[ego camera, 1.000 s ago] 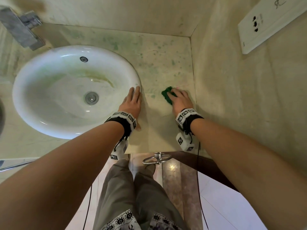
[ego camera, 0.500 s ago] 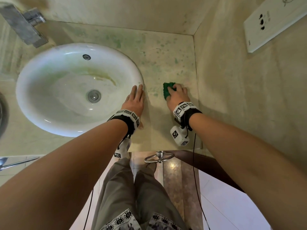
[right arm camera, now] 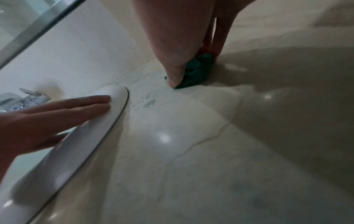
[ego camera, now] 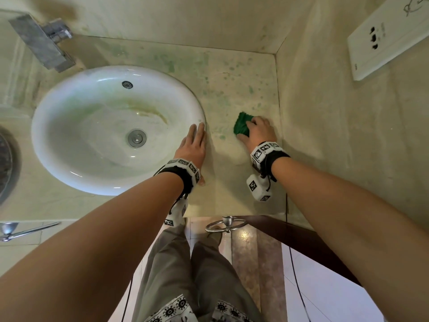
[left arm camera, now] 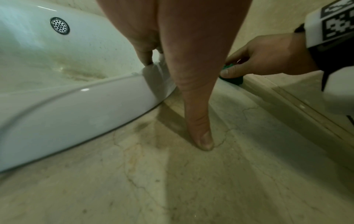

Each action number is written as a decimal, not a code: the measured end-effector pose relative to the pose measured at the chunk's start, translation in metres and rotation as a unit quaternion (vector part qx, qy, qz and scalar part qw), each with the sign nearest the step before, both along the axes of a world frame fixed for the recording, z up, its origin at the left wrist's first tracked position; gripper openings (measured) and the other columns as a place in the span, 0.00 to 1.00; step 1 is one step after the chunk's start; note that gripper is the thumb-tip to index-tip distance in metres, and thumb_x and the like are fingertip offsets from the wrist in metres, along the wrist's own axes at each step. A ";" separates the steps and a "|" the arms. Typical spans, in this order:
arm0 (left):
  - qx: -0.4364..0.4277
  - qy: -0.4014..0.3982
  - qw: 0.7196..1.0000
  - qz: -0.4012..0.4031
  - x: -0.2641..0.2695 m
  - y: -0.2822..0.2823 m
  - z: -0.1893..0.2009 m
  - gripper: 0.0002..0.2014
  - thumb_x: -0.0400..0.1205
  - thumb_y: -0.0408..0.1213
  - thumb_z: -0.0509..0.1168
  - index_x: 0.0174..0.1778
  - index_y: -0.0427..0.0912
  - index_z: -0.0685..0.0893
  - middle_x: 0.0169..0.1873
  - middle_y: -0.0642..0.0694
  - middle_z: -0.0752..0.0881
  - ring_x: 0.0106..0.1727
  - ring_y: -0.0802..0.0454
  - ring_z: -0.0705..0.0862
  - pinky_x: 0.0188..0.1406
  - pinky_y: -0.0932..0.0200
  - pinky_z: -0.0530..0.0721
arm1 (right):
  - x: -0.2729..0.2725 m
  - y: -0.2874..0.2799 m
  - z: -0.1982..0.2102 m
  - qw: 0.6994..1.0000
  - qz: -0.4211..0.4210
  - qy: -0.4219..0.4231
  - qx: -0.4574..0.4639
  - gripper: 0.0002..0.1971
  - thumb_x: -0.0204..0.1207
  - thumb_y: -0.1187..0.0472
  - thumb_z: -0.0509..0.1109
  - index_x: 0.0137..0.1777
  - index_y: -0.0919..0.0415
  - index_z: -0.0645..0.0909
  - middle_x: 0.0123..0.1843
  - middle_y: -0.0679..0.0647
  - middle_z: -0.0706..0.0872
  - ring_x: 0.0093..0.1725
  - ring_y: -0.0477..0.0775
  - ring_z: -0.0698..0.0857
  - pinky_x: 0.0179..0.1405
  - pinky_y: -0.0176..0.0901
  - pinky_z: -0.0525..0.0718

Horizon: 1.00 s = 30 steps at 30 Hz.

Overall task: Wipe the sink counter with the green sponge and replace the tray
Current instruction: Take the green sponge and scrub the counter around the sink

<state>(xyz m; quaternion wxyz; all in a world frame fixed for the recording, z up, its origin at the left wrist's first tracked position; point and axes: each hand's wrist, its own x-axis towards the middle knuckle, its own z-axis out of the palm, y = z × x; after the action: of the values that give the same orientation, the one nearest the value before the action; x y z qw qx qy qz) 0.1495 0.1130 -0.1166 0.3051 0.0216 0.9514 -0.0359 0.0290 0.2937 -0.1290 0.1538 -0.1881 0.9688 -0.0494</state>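
Note:
The green sponge (ego camera: 241, 126) lies on the beige stone counter (ego camera: 232, 173) to the right of the white sink (ego camera: 69, 159), close to the side wall. My right hand (ego camera: 256, 131) grips it from behind, thumb and fingers curled round it, pressing it down; the sponge (right arm camera: 195, 71) shows under the thumb in the right wrist view. My left hand (ego camera: 193, 145) rests flat with straight fingers on the sink's right rim (left arm camera: 95, 97), its thumb (left arm camera: 201, 136) touching the counter. No tray is in view.
Green smears and droplets (ego camera: 222, 89) cover the counter's back part. A chrome tap (ego camera: 44, 43) stands behind the sink. A white wall socket (ego camera: 390, 36) sits on the right wall. A metal ring holder (ego camera: 225, 225) hangs below the counter's front edge.
My right hand has slid the sponge a little away from me and toward the right wall. My left hand has stayed on the sink rim.

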 end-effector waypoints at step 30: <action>0.087 0.038 0.991 0.098 0.023 -0.018 -0.001 0.71 0.62 0.60 0.80 0.84 0.34 0.36 0.84 0.35 0.42 0.85 0.37 0.46 0.81 0.43 0.61 | 0.026 -0.070 0.014 0.970 0.004 -0.030 -0.240 0.24 0.74 0.72 0.64 0.69 0.58 0.81 0.65 0.57 0.80 0.65 0.59 0.76 0.66 0.37 0.72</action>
<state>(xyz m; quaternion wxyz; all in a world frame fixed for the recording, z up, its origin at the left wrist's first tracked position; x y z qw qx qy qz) 0.1729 0.0952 -0.1178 0.2676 -0.0469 0.9594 0.0759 0.0554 0.2234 -0.1154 0.1333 -0.2222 0.9228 -0.2850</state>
